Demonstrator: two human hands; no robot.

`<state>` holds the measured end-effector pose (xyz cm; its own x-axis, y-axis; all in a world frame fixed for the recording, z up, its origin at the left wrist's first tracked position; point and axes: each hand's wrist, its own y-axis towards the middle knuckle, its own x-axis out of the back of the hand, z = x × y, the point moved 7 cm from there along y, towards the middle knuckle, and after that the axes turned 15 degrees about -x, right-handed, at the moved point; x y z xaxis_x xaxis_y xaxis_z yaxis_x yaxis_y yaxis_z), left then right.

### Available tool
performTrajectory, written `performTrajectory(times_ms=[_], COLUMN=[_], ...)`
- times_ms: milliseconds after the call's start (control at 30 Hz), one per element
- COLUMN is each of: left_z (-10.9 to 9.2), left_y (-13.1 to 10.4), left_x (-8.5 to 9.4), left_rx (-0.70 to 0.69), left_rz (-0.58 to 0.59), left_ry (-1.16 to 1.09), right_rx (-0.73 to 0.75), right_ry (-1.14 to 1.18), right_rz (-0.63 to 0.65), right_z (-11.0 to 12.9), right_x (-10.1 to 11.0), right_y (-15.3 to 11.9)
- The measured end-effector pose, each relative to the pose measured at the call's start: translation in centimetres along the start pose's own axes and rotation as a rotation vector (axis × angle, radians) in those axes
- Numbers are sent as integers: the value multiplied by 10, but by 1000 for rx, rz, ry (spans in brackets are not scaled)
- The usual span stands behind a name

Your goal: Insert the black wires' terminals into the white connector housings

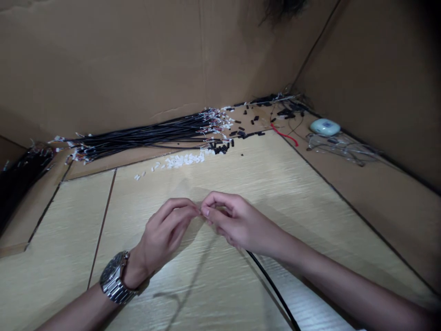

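Observation:
Above the middle of the table, my left hand (171, 226) and my right hand (236, 218) meet fingertip to fingertip, both in a pinch. A black cable (270, 282) comes out from under my right hand and runs down to the bottom edge; its end lies hidden within that hand's fingers. Between my left thumb and forefinger, whatever is pinched is too small to make out. A metal watch (119, 278) is on my left wrist.
Beyond my hands are white connector pieces (184, 160), black tube pieces (220, 148) and a bundle of black cables (144, 133) with stripped ends. Another dark bundle (25, 179) lies left. At right are a red strip (284, 134) and a pale green rounded object (325, 126). Cardboard walls (138, 55) enclose the table.

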<state>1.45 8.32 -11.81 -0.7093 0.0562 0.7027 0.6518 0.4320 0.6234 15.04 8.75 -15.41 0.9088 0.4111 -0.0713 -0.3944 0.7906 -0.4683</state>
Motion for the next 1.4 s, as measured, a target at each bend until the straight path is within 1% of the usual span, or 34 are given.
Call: performTrajectory(times_ms=[133,200,300,400,467,533,600,667,767,900,1000,1133,1267,1400], left_z=[8,13,22,29,31,32,34,34,32,28,27,26,23,25], left_y=[-6,-9,-11,-12,-12,-12,-12,-13,-13,-12,-12,-12,-12,-14], left_x=[-2,-4,-9,-16,-20,-22,-23,-24,-22,-20,-18,-18,-16,-17], left_rx=[94,162,312,482,553,585,597,601,572,498,454,423,386,420], left_rz=[-48,-90,-158,-185,-195,-208,-219,-224,-226,-175,-159,-129,-98,-95], left_ry=[-80,-172,-415,-629,-717,-778,-816,-832,-826,-705,-637,-560,-466,-513], right_rx=[20,18,1,9,21,14,4,17,75,140,197,230,196,223], right_ry=[52,90,147,164,155,146,137,100,-26,-206,-286,-316,-277,-240], right_rz=[-85,-107,-78,-71,-82,-71,-43,-40,-113,-220,-259,-289,-276,-290], right_z=[-1,-2,-4,-3,-3,-3,-3,-1,4,11,15,14,9,10], right_x=[2,2,-1,-1,-1,-2,-5,-6,-4,-1,-1,1,2,3], right_y=[2,3,4,4,4,4,4,3,-2,-7,-10,-10,-6,-6])
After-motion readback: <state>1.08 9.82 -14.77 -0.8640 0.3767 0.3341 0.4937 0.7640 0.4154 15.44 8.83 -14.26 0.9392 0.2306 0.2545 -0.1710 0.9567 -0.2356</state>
